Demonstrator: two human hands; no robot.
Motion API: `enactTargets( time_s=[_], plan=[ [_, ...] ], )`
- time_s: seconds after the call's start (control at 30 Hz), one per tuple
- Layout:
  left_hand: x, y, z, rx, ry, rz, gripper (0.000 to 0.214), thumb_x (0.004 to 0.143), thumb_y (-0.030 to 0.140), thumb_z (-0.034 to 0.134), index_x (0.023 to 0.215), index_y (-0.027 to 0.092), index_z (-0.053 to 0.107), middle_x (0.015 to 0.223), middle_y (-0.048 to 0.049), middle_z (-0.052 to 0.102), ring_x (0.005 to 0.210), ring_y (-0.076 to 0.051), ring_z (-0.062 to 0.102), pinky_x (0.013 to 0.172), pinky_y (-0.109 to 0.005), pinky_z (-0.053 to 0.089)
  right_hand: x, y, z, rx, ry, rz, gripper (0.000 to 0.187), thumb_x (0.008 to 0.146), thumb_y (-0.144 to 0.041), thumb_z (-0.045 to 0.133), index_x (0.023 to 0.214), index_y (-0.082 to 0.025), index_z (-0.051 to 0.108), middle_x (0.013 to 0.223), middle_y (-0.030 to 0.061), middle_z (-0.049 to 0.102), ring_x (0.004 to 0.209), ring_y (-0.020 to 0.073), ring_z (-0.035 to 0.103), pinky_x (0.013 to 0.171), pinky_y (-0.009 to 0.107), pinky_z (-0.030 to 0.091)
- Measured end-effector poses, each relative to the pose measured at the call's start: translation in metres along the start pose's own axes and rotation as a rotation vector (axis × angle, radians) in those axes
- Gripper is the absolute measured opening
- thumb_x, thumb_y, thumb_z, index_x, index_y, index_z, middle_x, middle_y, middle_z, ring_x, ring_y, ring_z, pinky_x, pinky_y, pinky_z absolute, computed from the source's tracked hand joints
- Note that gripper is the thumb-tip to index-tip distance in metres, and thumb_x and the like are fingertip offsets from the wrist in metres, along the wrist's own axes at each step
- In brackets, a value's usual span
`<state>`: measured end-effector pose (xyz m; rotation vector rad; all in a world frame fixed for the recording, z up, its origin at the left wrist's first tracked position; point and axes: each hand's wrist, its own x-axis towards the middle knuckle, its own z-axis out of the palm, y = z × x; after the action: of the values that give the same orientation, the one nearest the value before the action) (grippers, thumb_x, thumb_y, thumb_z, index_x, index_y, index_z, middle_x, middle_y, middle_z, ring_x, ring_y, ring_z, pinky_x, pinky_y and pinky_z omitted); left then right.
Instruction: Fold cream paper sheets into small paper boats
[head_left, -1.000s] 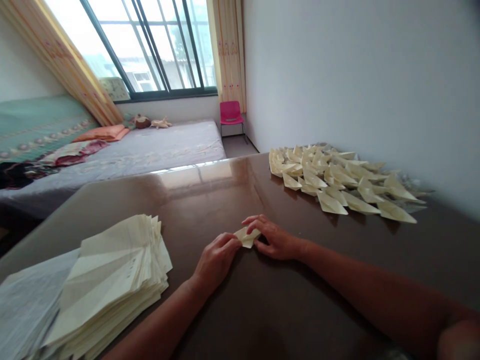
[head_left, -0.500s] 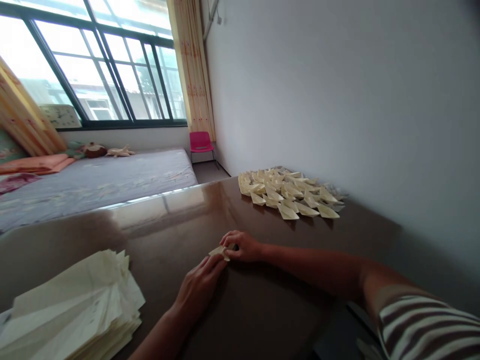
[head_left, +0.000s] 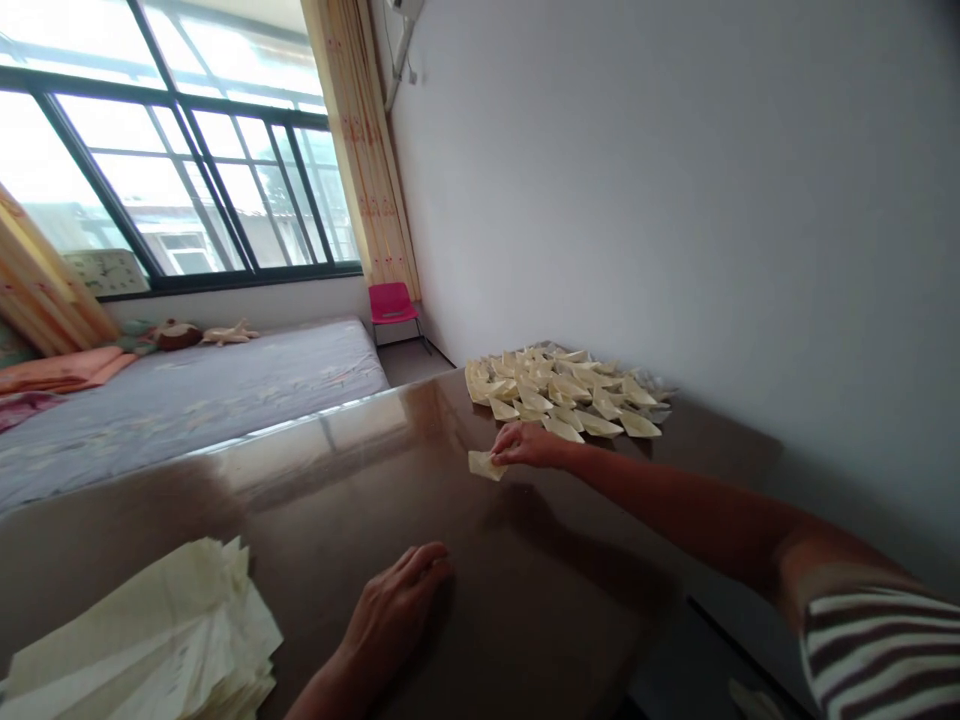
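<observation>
My right hand (head_left: 525, 445) pinches a folded cream paper boat (head_left: 482, 465) by its right side, above the brown table (head_left: 330, 560). Just behind that hand spreads a dense group of similar folded paper boats (head_left: 562, 385), by the wall. My left hand (head_left: 397, 603) rests palm down on the tabletop, fingers loosely bent forward and nothing visible in them. To its left lies a fanned stack of cream paper sheets (head_left: 150, 640), cut off by the bottom of the view.
A bed (head_left: 285, 375) with a light floral sheet stands beyond the table's far edge, under a window. In the corner is a pink chair (head_left: 392, 303). A bare white wall (head_left: 637, 200) runs along the right side.
My right hand has moved away to the right and forward with the folded paper, towards the boats. My left hand has let go of it and stays on the table. The view has tilted slightly up.
</observation>
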<state>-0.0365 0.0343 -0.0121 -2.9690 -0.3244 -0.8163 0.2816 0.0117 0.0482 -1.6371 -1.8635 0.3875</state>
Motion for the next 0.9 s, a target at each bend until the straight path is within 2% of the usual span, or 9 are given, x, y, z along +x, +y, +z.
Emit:
enactTargets(
  time_s=[0.03,0.2,0.27,0.33,0.37,0.5,0.63,0.77,0.9],
  plan=[
    [0.001,-0.001,0.0,-0.012,-0.007,-0.019,0.032,0.091,0.014,0.035,0.102,0.025,0.063,0.106,-0.0039,0.068,0.087,-0.015,0.067,0.069,-0.021,0.056,-0.002,0.01,-0.018,-0.114,0.026,0.088,0.014,0.074,-0.033,0.071,0.083,-0.024,0.077,0.082,-0.001,0.073,0.075,0.0116,0.066,0.069,0.021,0.046],
    [0.007,-0.003,0.002,-0.069,-0.081,-0.096,0.034,0.088,0.012,0.035,0.103,0.027,0.062,0.107,-0.0034,0.067,0.092,-0.016,0.066,0.076,-0.023,0.056,0.007,0.07,-0.112,-0.299,0.184,0.337,0.025,0.084,-0.034,0.062,0.087,-0.013,0.075,0.081,0.0055,0.072,0.076,0.017,0.065,0.069,0.026,0.047],
    [0.011,-0.002,0.003,-0.076,-0.135,-0.131,0.034,0.087,0.011,0.036,0.105,0.026,0.061,0.109,-0.0039,0.066,0.093,-0.016,0.064,0.078,-0.024,0.056,0.02,0.095,-0.142,-0.384,0.231,0.45,0.027,0.088,-0.034,0.058,0.094,-0.012,0.072,0.092,0.0079,0.071,0.086,0.0209,0.065,0.076,0.03,0.049],
    [0.014,-0.002,0.003,-0.071,-0.198,-0.164,0.033,0.086,0.011,0.038,0.105,0.026,0.059,0.11,-0.0041,0.064,0.094,-0.016,0.063,0.078,-0.025,0.056,0.037,0.117,-0.161,-0.455,0.226,0.54,0.028,0.091,-0.034,0.057,0.11,-0.015,0.064,0.111,0.0078,0.064,0.098,0.0228,0.062,0.082,0.036,0.051],
    [0.015,-0.001,0.003,-0.066,-0.226,-0.18,0.033,0.085,0.01,0.039,0.106,0.026,0.059,0.111,-0.0041,0.064,0.094,-0.016,0.063,0.078,-0.025,0.055,0.046,0.126,-0.166,-0.484,0.21,0.577,0.032,0.091,-0.035,0.058,0.118,-0.017,0.058,0.12,0.0071,0.059,0.102,0.0221,0.06,0.084,0.04,0.052],
    [0.014,0.003,0.0,-0.046,-0.29,-0.22,0.034,0.083,0.009,0.04,0.107,0.027,0.057,0.113,-0.0035,0.061,0.097,-0.016,0.061,0.08,-0.025,0.054,0.073,0.145,-0.165,-0.599,0.17,0.681,0.034,0.092,-0.034,0.056,0.121,-0.017,0.055,0.121,0.009,0.057,0.102,0.021,0.06,0.085,0.042,0.052],
    [0.007,0.009,-0.006,-0.04,-0.301,-0.237,0.038,0.081,0.006,0.039,0.108,0.027,0.055,0.114,-0.0031,0.06,0.099,-0.017,0.06,0.082,-0.025,0.053,0.079,0.149,-0.157,-0.678,0.112,0.734,0.035,0.092,-0.034,0.057,0.122,-0.016,0.055,0.121,0.009,0.058,0.102,0.0212,0.06,0.085,0.042,0.052],
    [0.007,0.011,-0.005,-0.03,-0.291,-0.25,0.037,0.082,0.006,0.038,0.108,0.026,0.055,0.115,-0.0034,0.06,0.1,-0.017,0.059,0.084,-0.026,0.052,0.076,0.149,-0.163,-0.702,0.035,0.717,0.035,0.091,-0.035,0.057,0.121,-0.016,0.055,0.121,0.0091,0.058,0.102,0.0216,0.06,0.086,0.043,0.052],
    [0.01,0.007,0.001,-0.011,-0.283,-0.246,0.037,0.083,0.006,0.038,0.11,0.026,0.054,0.116,-0.0037,0.06,0.102,-0.018,0.058,0.086,-0.028,0.052,0.077,0.131,-0.171,-0.702,0.068,0.606,0.033,0.09,-0.039,0.056,0.108,-0.013,0.066,0.111,0.0159,0.065,0.106,0.0313,0.059,0.089,0.051,0.044]
  ],
)
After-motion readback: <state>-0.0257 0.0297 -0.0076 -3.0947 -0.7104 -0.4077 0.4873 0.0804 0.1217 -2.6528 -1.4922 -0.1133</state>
